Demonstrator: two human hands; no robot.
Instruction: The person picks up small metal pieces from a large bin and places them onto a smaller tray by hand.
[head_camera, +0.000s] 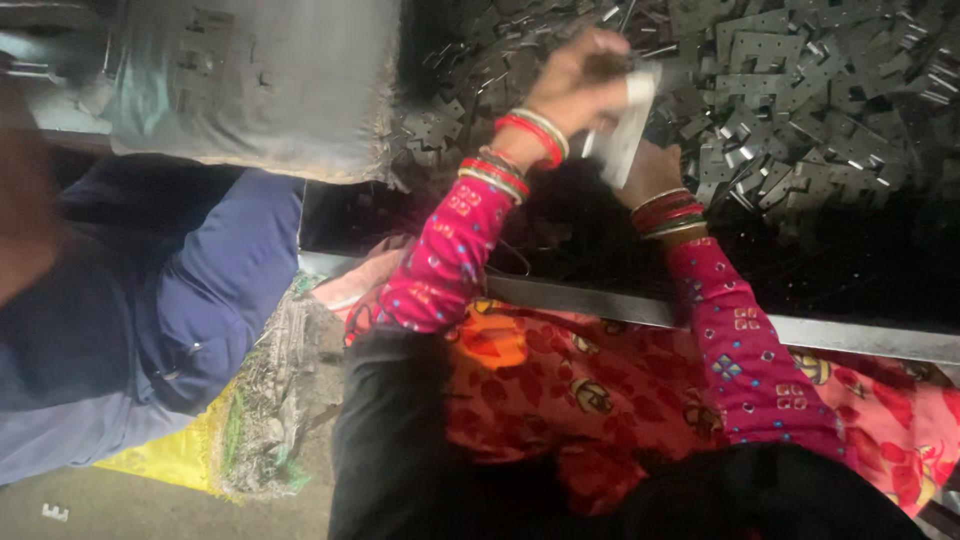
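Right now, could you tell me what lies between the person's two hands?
A pale folded piece, perhaps cloth or paper, lies between the left hand and right hand, in the head view.

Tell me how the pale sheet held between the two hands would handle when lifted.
The pale sheet looks thin, so probably light and floppy. It hangs down between the left hand and the right hand, suggesting little stiffness. Among the sharp-edged grey metal plates, it may snag or tear.

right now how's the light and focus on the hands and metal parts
Head view: dim overall; the left hand is motion-blurred, as is the pale piece held between it and the right hand; the pile of flat metal brackets sits dark, with faint glints on edges.
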